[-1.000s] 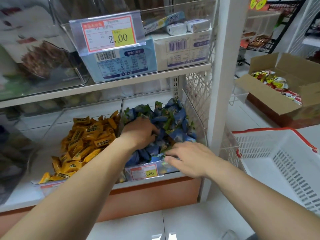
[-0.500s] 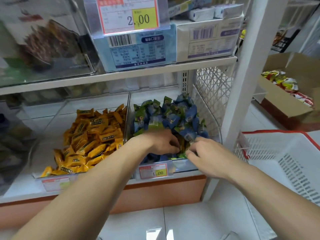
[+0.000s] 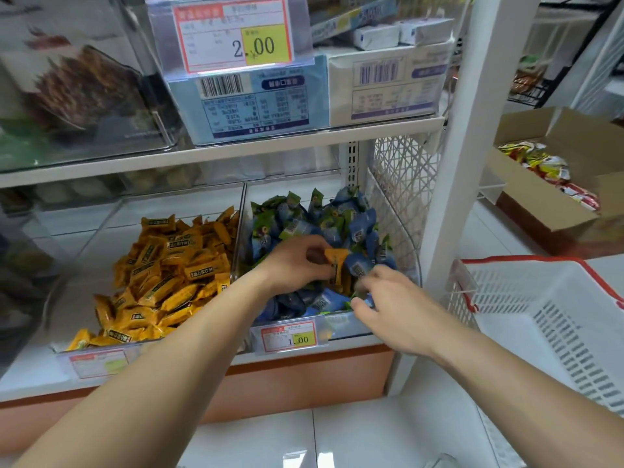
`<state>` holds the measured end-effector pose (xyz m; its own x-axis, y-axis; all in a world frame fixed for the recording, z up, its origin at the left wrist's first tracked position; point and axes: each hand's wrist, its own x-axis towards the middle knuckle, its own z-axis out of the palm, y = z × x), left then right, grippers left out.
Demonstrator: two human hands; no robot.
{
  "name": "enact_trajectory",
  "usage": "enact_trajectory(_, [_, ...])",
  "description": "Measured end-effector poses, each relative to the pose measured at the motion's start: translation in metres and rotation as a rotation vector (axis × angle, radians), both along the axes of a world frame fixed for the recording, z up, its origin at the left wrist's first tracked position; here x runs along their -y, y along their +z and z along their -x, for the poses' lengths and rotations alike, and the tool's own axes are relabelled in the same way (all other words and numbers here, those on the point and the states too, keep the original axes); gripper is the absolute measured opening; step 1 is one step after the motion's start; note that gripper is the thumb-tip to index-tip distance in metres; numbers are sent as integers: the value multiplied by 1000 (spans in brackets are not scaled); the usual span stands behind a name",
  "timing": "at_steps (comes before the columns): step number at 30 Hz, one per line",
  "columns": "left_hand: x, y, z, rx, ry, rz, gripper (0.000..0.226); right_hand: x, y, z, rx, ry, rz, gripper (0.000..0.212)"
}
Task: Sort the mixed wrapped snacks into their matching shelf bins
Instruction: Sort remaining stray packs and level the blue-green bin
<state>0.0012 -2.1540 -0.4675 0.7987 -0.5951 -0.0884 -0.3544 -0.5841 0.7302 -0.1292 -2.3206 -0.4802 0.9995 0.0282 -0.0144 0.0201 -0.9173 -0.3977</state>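
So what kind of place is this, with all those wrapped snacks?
Most likely a small shop. Red-and-yellow paper price tags sit on the bin fronts, clear plastic bins hold heaps of orange wrapped snacks and blue-green wrapped snacks, and a white plastic basket with a red rim stands nearby.

"2.00" on upper shelf price tag [image 3: 233, 35]; "1.00" on blue-snack bin tag [image 3: 288, 336].

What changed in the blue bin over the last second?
The left hand rose out of the blue snacks, now pinching an orange snack it dug up. The right hand stays at the front of the blue bin. The orange pile stayed put.
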Motion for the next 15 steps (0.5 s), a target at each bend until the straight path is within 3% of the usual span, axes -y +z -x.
enact_trajectory(3, [-1,10,7,-26,-18,195,15,0,5,-5,137,-106,-239,58])
enact_trajectory(7, [3,14,23,-134,-36,391,16,-7,15,-10,290,-96,-532,29])
enact_trajectory(10, [7,6,26,-238,29,431,24,-7,19,-9,405,-148,-508,16])
enact_trajectory(12, [10,-3,22,-212,98,288,32,0,22,-6,444,-194,-427,13])
enact_trajectory(15, [17,-15,16,-32,77,-94,28,10,25,1,409,-220,-419,8])
